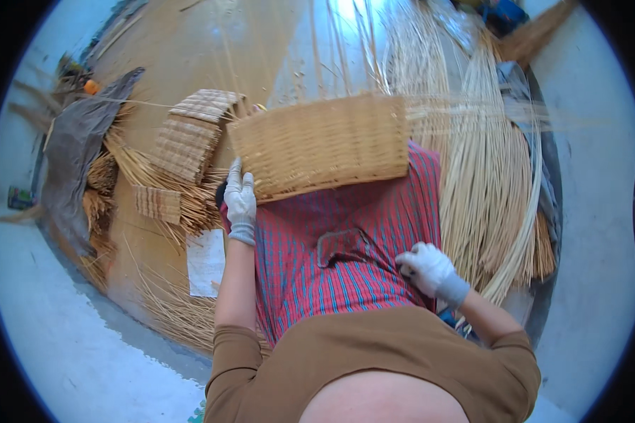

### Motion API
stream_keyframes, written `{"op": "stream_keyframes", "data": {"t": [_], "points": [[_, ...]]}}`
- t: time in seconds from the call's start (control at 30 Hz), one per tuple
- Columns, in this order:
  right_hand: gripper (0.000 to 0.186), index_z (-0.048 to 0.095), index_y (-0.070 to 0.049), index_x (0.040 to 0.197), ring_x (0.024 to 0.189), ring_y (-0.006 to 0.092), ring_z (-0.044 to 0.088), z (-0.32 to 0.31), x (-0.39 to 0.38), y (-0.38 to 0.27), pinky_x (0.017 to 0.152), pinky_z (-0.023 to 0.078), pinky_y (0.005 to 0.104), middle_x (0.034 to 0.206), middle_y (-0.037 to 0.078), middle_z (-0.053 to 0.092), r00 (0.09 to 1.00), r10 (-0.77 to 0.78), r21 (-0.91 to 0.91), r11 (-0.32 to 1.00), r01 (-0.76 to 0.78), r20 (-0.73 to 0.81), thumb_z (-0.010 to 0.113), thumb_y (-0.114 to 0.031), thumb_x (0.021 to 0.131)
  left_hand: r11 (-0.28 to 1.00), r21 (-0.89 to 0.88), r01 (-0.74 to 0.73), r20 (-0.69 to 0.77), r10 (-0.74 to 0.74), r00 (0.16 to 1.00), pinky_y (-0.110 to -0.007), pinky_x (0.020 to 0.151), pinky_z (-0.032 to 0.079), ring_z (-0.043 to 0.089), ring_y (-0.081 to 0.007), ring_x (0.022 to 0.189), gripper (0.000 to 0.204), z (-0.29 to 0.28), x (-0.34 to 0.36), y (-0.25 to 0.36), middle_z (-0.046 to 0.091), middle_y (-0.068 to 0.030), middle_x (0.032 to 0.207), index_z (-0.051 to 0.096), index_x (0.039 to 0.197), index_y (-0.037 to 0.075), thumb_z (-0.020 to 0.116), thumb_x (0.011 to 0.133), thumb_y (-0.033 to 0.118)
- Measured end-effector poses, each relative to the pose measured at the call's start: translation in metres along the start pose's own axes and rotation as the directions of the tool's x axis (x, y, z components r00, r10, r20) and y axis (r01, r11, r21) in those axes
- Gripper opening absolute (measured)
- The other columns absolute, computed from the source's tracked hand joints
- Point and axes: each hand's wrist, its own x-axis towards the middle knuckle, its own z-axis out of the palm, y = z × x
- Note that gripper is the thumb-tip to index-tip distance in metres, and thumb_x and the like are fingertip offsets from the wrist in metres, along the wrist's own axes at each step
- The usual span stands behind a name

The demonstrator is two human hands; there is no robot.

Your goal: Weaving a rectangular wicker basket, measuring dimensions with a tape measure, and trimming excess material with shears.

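Observation:
A tan woven wicker panel (324,144) is tilted above my lap, with loose strands sticking out from its far edge and sides. My left hand (240,201), in a white glove, grips the panel at its lower left corner. On the red and blue checked cloth (296,282) over my lap lies a dark, curved flat piece (340,247), perhaps a hand tool. My right hand (427,269), also gloved in white, rests low on the right of the cloth beside the dark piece. Its fingers are curled, and what they hold, if anything, is hidden.
Long pale strands (483,169) spread over the floor at right. Finished-looking woven pieces (187,137) and bundles of cut sticks (130,158) lie at left, near a grey cloth (77,155). A white sheet (206,262) lies by my left forearm. Walls bound both sides.

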Motion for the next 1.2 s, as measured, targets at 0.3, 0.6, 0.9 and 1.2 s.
{"op": "stream_keyframes", "data": {"t": [0.3,0.6,0.9,1.2], "points": [[0.050,0.058,-0.005,0.128,0.098,0.0335,0.064,-0.010,0.054,-0.017,0.089,0.052,0.0429,0.107,0.015,0.064,0.925,-0.049,0.510,0.823,0.251,-0.377,0.075,-0.026,0.086,0.695,-0.092,0.713,0.864,-0.300,0.404,-0.033,0.075,0.059,0.068,-0.0188,0.078,0.050,0.094,-0.153,0.091,0.067,-0.0101,0.099,0.058,0.126,0.002,0.055,0.102,0.046],[0.044,0.052,-0.006,0.140,0.084,0.0121,0.066,0.023,0.076,-0.015,0.079,0.054,0.0304,0.102,0.007,0.064,0.944,-0.033,0.825,0.476,0.304,-0.329,0.063,-0.024,0.100,0.801,-0.156,0.579,0.740,-0.294,0.605,-0.025,0.059,0.052,0.062,-0.0113,0.079,0.060,0.111,-0.148,0.116,0.063,-0.0079,0.109,0.032,0.152,0.010,0.061,0.102,0.023],[0.039,0.060,-0.003,0.102,0.081,0.0150,0.069,0.050,0.065,0.008,0.072,0.056,0.0298,0.092,0.010,0.071,0.982,-0.080,0.954,0.236,0.187,-0.173,0.082,-0.028,0.082,0.934,0.210,0.288,0.908,-0.296,0.297,-0.027,0.064,0.051,0.059,-0.0124,0.077,0.097,0.127,-0.149,0.131,0.062,-0.0094,0.109,0.038,0.151,0.008,0.074,0.081,0.064],[0.036,0.057,-0.007,0.082,0.061,0.0070,0.055,0.023,0.033,0.037,0.058,0.045,0.0267,0.067,-0.001,0.059,0.955,-0.172,0.947,0.173,0.269,-0.240,0.085,-0.030,0.080,0.871,0.197,0.451,0.915,-0.329,0.235,-0.023,0.076,0.046,0.055,-0.0073,0.086,0.099,0.141,-0.164,0.122,0.059,0.0020,0.101,0.055,0.128,0.001,0.076,0.069,0.077]]}}
